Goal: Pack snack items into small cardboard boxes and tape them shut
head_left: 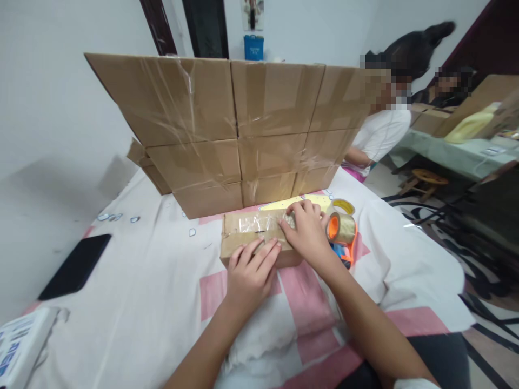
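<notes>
Box (265,229) lies just in front of the stack (239,135), left hand (251,270) spread on its top, grasping nothing; right hand (307,229) bends over it, grip hard to tell. Even outward pressure should flatten the tape (247,222) best.

- Home, most likely: an ordinary lived-in room.
- White wall (304,29), small picture (252,15) hung on it.
- Near surface (133,270) under a white-and-pink household cloth.
- Taped cardboard boxes (271,105) stacked on it, packing-work look.
- Farther surface (438,151): pale green cover, yellow bottle (472,127).
- Low wooden stool (424,176).
- Black-and-white swirl-patterned floor (413,216).
- Person (385,132) in a plain white top nearby.
</notes>
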Demonstrator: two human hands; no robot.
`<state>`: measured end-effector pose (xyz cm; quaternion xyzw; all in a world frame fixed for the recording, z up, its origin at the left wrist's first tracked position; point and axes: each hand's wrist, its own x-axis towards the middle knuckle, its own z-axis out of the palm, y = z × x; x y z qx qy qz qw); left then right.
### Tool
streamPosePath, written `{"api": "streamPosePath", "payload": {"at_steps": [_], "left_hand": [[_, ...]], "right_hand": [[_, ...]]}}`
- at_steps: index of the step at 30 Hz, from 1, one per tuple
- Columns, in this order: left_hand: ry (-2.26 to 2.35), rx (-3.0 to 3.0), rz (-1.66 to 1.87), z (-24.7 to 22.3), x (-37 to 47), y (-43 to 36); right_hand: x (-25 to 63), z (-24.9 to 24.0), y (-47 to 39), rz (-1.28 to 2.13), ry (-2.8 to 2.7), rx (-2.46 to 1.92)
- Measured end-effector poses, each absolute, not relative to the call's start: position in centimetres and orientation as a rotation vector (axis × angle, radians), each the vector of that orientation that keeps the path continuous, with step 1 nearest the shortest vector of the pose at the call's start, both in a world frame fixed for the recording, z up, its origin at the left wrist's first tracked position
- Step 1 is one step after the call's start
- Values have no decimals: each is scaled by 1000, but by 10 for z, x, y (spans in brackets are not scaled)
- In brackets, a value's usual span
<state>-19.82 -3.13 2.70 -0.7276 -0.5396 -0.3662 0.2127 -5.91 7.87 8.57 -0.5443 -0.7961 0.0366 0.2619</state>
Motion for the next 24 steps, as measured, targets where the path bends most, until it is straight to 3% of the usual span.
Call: {"api": "streamPosePath", "payload": {"at_steps": [11,24], "left_hand": [[-1354,-1977,-1083,30,-200,-32],[-1338,-2015,-793,31,-202,-20]], "right_hand": [[-50,99,75,347,-2264,-1585],[-15,91,73,563,-2239,-1341]]}}
